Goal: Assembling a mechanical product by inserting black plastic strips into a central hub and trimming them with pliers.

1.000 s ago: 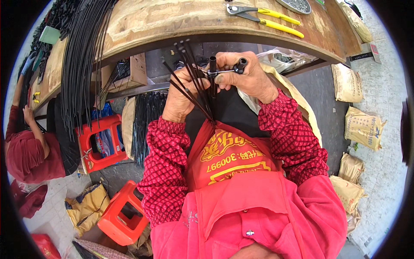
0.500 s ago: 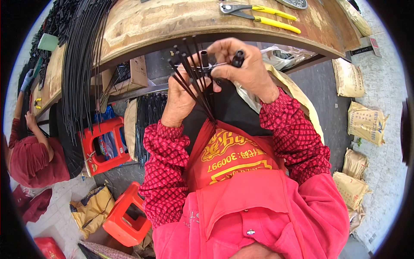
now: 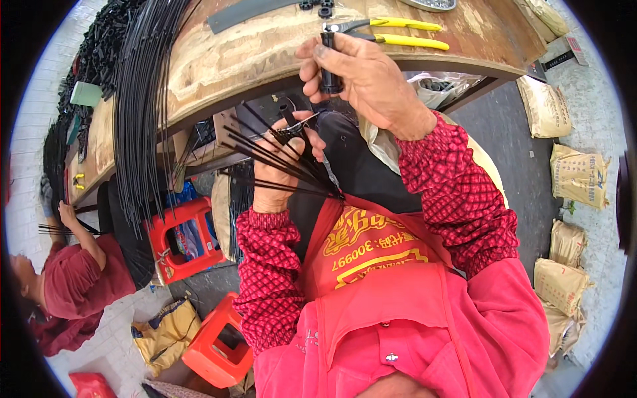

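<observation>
While gripping a black tube in the right hand, up at the near edge of the table and near yellow-handled pliers, now clamping a black fitting in the left hand, well apart, nearer the body! Bearing thin black rods across that hand, too, fanned upward from the red apron.

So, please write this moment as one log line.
left hand: holds black part; right hand: holds black tube; pliers: on table
</observation>
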